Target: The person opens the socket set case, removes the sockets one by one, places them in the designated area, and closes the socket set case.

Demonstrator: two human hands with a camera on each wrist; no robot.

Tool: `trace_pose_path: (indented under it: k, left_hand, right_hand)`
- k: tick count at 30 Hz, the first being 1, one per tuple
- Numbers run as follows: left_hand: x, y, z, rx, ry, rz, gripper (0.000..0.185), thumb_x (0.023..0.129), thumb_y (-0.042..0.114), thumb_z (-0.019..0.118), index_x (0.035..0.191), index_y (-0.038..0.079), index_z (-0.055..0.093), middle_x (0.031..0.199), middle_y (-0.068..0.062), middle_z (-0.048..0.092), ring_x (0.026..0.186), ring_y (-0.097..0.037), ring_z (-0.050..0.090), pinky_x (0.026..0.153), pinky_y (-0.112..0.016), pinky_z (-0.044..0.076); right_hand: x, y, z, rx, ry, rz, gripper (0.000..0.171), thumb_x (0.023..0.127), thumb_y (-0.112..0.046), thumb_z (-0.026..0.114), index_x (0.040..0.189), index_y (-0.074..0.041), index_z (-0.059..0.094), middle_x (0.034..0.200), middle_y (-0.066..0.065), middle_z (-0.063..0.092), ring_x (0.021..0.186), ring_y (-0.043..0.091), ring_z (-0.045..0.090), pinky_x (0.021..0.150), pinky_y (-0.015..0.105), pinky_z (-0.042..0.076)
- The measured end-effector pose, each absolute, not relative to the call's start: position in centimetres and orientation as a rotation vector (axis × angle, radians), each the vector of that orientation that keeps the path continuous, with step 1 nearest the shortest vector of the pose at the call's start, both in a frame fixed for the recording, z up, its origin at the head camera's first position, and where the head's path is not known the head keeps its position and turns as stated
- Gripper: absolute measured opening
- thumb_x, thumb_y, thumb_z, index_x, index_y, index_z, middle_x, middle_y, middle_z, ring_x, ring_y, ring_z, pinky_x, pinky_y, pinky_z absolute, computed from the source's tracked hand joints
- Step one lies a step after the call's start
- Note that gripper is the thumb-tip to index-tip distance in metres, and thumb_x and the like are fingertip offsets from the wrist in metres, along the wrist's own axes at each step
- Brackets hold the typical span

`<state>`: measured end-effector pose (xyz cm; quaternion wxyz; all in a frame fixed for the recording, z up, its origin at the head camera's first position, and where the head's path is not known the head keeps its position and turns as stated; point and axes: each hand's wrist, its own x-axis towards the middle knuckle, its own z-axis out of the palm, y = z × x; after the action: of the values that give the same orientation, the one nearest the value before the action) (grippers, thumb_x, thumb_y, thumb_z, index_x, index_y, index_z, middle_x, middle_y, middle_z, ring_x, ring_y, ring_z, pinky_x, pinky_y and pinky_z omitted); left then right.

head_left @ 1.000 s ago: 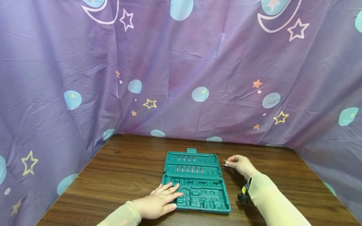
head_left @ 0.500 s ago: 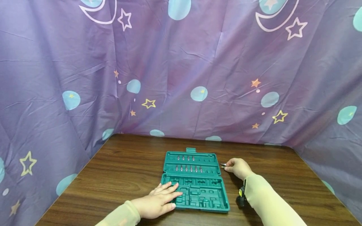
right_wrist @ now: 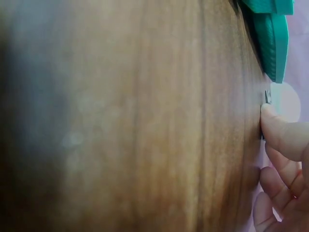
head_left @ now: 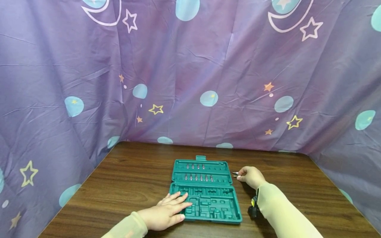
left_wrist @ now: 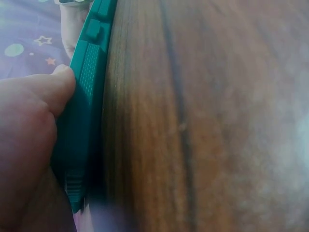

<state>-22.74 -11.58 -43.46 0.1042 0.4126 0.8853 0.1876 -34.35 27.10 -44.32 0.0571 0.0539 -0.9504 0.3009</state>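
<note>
Bit (head_left: 235, 173) pinched by right hand (head_left: 251, 177) | left hand (head_left: 166, 213) flat on case (head_left: 205, 191) | table (head_left: 134, 178)

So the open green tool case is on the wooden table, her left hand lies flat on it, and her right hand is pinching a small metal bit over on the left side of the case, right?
Not quite. The right hand pinches the small metal bit at the right side of the green tool case, not the left; the head view shows it. The rest holds: the case lies open on the wooden table, and the left hand lies flat on it.

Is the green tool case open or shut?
Open: the green tool case lies spread flat on the table, both moulded halves facing up, bits seated in the far half.
</note>
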Motion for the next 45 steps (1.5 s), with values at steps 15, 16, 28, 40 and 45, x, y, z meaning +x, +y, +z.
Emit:
trace_pose_path:
  k: [15, 16, 28, 40, 45]
  left_hand:
    - [-23.1, -11.6, -43.7, 1.238, 2.631, 0.534, 0.052, 0.103, 0.045, 0.035, 0.151, 0.025, 0.034, 0.159, -0.006, 0.019, 0.146, -0.032, 0.013, 0.112, -0.061, 0.015]
    - [-23.1, -11.6, -43.7, 1.238, 2.629, 0.532, 0.052, 0.103, 0.045, 0.035, 0.151, 0.025, 0.034, 0.159, -0.006, 0.019, 0.146, -0.032, 0.013, 0.112, -0.06, 0.015]
    - [-23.0, -11.6, -43.2, 1.231, 2.65, 0.507, 0.051, 0.103, 0.044, 0.036, 0.15, 0.024, 0.036, 0.159, -0.007, 0.021, 0.145, -0.032, 0.014, 0.112, -0.059, 0.016]
    - [-22.8, -11.4, -43.6, 1.237, 2.636, 0.521, 0.051, 0.103, 0.044, 0.036, 0.15, 0.024, 0.037, 0.158, -0.007, 0.022, 0.145, -0.032, 0.016, 0.112, -0.06, 0.017]
    - [-22.7, -11.4, -43.6, 1.256, 2.664, 0.493, 0.05, 0.103, 0.044, 0.036, 0.149, 0.024, 0.038, 0.158, -0.008, 0.024, 0.145, -0.032, 0.018, 0.111, -0.06, 0.019]
  right_hand:
    - [-34.5, 27.3, -43.8, 0.176, -2.862, 1.002, 0.019, 0.075, -0.009, 0.079, 0.086, -0.002, 0.065, 0.078, 0.003, 0.063, 0.071, 0.015, 0.054, 0.066, 0.033, 0.043]
    - [-34.5, 27.3, -43.6, 0.175, -2.859, 1.01, 0.02, 0.076, -0.009, 0.079, 0.087, -0.001, 0.065, 0.078, 0.004, 0.063, 0.071, 0.015, 0.054, 0.066, 0.033, 0.043]
    - [-35.4, 21.7, -40.0, 0.136, -2.683, 1.285, 0.017, 0.084, -0.008, 0.072, 0.092, 0.004, 0.065, 0.083, 0.009, 0.066, 0.075, 0.021, 0.058, 0.065, 0.03, 0.045]
    - [-36.2, 14.9, -41.6, -0.113, -2.727, 1.291, 0.022, 0.086, -0.024, 0.072, 0.1, -0.007, 0.069, 0.105, 0.011, 0.068, 0.101, 0.033, 0.057, 0.093, 0.056, 0.028]
    - [-36.2, 13.9, -42.5, -0.176, -2.767, 1.231, 0.025, 0.085, -0.028, 0.074, 0.1, -0.009, 0.071, 0.103, 0.009, 0.069, 0.099, 0.035, 0.057, 0.091, 0.055, 0.026]
